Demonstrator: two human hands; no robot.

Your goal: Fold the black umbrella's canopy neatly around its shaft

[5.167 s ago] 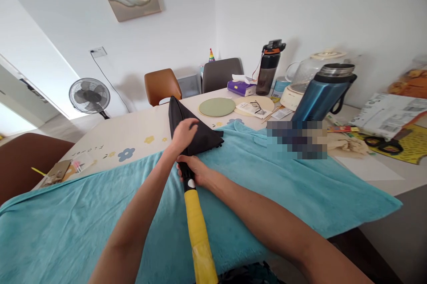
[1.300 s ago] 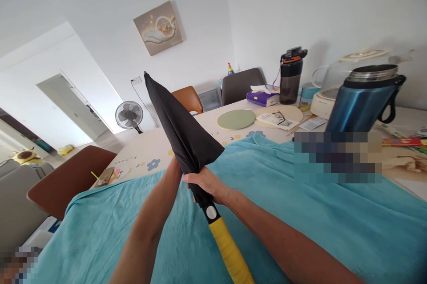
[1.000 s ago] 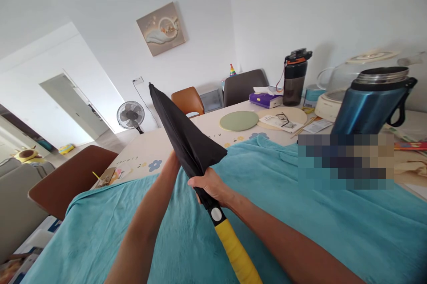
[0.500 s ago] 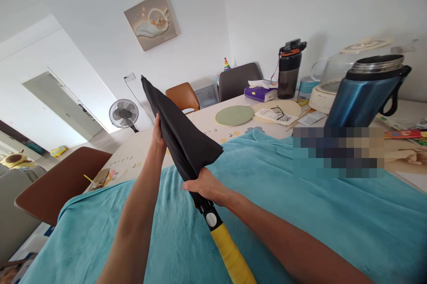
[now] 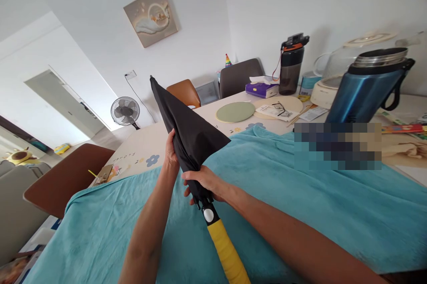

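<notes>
A folded black umbrella (image 5: 187, 130) with a yellow handle (image 5: 227, 253) is held tilted up over a teal towel (image 5: 300, 208) on the table. My right hand (image 5: 203, 181) grips the shaft just above the white button, fingers wrapped round it. My left hand (image 5: 171, 152) is closed on the left side of the black canopy, a little above the right hand. The umbrella's tip points up and to the left.
A blue flask (image 5: 367, 88), a glass kettle (image 5: 336, 70), a dark bottle (image 5: 292, 66), a purple tissue box (image 5: 262, 89), round mats (image 5: 235, 111) and glasses (image 5: 278, 108) stand at the back right. Brown chairs (image 5: 63, 177) and a fan (image 5: 125, 110) are to the left.
The umbrella was lifted from lying on the towel to tilted upward. In the last half second my left hand slid down the canopy toward my right hand.
</notes>
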